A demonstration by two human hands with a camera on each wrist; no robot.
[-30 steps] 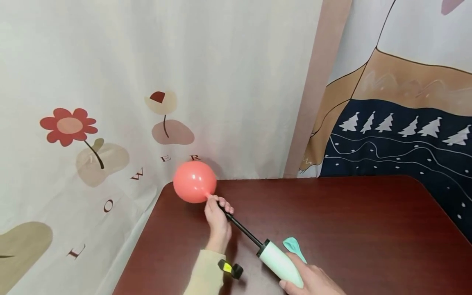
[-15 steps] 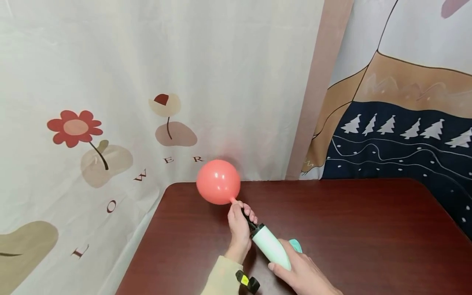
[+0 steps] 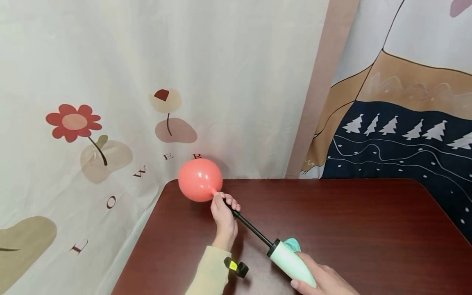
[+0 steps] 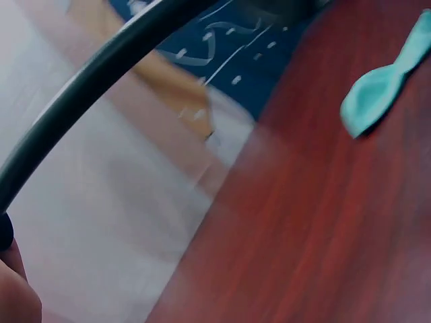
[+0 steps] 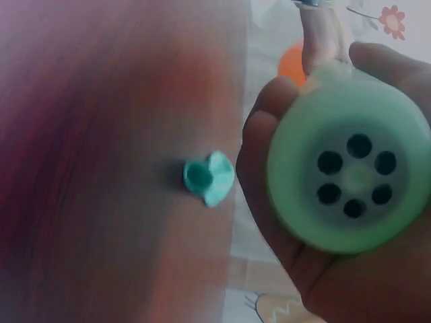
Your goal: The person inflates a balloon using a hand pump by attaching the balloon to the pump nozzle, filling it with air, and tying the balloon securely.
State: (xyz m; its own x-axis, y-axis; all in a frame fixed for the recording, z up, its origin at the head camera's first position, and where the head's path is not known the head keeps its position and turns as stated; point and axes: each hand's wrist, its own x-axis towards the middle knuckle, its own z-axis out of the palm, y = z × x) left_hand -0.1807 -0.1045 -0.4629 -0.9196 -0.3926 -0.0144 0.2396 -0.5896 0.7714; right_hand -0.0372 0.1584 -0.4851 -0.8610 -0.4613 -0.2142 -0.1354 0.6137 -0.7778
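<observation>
A round coral-red inflated balloon (image 3: 199,180) sits over the table's far left part, its neck toward me. My left hand (image 3: 225,217) grips that neck together with the black nozzle end of a hand balloon pump (image 3: 293,264). A long stretch of black rod (image 3: 255,230) shows between this hand and the mint-green barrel. Around the barrel's lower end curls my right hand (image 3: 328,279). The right wrist view shows the barrel's holed end cap (image 5: 353,185) within that palm. Just beyond the barrel lies a limp teal balloon (image 3: 293,244), partly hidden from the head view.
Everything is over a dark red-brown table (image 3: 350,221) with rounded far corners. A pale curtain (image 3: 236,82) with printed flowers stands behind and to the left, and a navy printed cloth (image 3: 398,151) at the right.
The pump was pushed together half a second ago and is now drawn out again. The left hand and red balloon swung right, then back left; the right hand moved back toward the lower right.
</observation>
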